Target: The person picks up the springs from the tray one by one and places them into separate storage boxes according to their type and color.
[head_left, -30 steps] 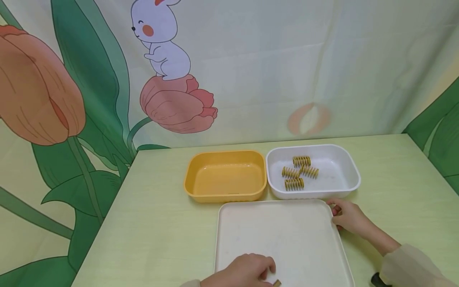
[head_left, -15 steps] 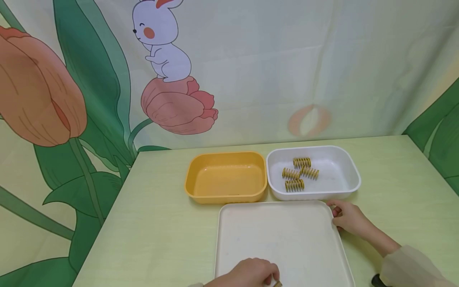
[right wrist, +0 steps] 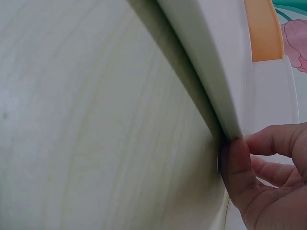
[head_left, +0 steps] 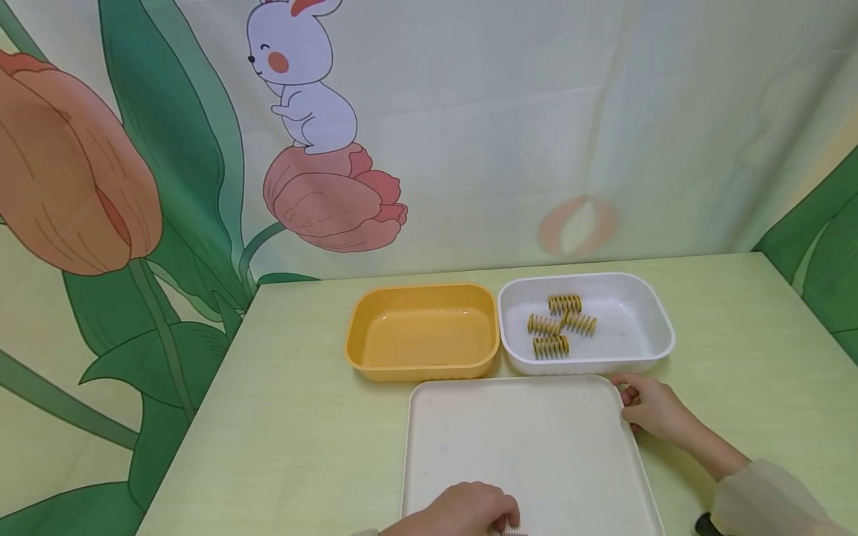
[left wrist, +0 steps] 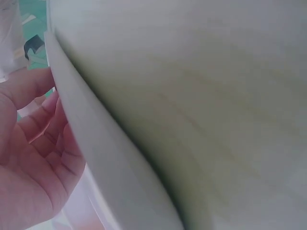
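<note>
At the bottom of the head view my left hand (head_left: 472, 510) is over the cream tray (head_left: 523, 439), fingers curled down at a small coil spring (head_left: 515, 534). Only the spring's top edge shows, and the frame cuts off the fingertips. In the left wrist view the tray's raised wall (left wrist: 110, 153) hides the left fingertips and the spring. My right hand (head_left: 657, 408) pinches the tray's far right corner. The right wrist view shows its thumb (right wrist: 240, 165) against the tray's outer side and a finger at the rim.
Behind the tray stand a yellow box (head_left: 422, 370) with nothing in it and, touching it, a white box (head_left: 633, 327). Several brass-coloured springs (head_left: 551, 347) lie in the white box's left half. A printed curtain (head_left: 469, 134) hangs behind the pale green table (head_left: 302, 432).
The spring by my left fingers has turned from slanted to nearly level and sits slightly lower in view. My left hand has shifted a little; my right hand stays at the tray corner.
</note>
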`<state>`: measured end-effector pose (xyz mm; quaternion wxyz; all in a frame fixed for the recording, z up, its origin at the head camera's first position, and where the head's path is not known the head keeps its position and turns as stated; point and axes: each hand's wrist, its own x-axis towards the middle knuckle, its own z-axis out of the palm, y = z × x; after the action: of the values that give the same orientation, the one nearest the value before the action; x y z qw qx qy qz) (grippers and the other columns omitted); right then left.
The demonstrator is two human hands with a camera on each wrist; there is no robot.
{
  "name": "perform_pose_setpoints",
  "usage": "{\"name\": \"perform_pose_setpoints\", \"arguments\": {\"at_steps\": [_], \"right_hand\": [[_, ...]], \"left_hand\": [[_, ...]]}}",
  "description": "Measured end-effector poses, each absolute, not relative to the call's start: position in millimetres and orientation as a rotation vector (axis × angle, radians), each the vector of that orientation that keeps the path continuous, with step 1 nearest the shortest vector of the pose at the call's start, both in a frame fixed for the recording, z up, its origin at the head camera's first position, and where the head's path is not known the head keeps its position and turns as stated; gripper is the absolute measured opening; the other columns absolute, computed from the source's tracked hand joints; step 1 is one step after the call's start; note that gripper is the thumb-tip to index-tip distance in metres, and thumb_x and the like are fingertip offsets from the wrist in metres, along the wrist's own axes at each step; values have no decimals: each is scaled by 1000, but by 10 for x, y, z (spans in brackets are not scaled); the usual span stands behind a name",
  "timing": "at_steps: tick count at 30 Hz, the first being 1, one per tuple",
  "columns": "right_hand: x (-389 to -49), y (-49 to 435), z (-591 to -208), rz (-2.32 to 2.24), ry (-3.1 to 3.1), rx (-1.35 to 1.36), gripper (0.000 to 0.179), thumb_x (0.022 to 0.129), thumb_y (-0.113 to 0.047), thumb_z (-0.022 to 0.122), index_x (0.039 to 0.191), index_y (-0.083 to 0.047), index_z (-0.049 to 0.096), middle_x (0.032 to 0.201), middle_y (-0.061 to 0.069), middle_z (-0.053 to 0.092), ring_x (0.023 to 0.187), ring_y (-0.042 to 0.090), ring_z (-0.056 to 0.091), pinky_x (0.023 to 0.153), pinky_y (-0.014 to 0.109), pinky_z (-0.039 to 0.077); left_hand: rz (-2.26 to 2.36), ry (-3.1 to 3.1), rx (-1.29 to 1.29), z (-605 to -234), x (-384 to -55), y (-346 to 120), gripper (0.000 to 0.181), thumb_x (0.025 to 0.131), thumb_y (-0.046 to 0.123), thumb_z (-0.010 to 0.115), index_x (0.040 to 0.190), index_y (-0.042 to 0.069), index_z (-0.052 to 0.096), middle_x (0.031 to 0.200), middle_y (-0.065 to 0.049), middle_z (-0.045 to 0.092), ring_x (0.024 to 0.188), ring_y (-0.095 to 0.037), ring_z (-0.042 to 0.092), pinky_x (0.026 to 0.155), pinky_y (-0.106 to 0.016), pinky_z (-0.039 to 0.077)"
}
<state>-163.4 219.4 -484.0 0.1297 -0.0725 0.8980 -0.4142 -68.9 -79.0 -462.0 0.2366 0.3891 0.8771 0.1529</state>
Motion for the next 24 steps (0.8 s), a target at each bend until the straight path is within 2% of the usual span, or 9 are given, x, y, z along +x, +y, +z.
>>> {"name": "perform_pose_setpoints", "arguments": {"at_steps": [9,14,20,24], "right_hand": [[-1632,2194,-4840,-1209,2601,-206,45,65,6,52,111,7,49,76,8,50,55,14,49,46,26,44],[-1628,2196,-4849,-1210,2597,-200,46,66,6,52,111,8,49,77,9,50,56,15,49,46,26,44],[-1628,2195,-4846,-1210,2592,-186,46,66,6,52,112,8,48,77,9,50,56,15,49,46,26,44],[-1632,2194,-4843,-1209,2591,-187,47,66,6,52,112,8,48,77,9,50,56,15,48,46,26,44]], "left_hand": [[493,2349,1131,-4618,-712,-823,11,75,14,62,83,19,67,69,15,55,63,7,44,58,-5,34],[554,2381,1160,-4620,-746,-847,11,75,14,62,83,18,68,71,13,59,63,8,46,59,-3,34],[653,2523,1177,-4559,-825,-918,17,69,8,61,80,18,69,69,13,56,60,6,42,57,-4,33],[629,2612,1214,-4500,-879,-947,13,68,10,62,77,18,68,67,11,55,60,6,40,56,-2,29]]}}
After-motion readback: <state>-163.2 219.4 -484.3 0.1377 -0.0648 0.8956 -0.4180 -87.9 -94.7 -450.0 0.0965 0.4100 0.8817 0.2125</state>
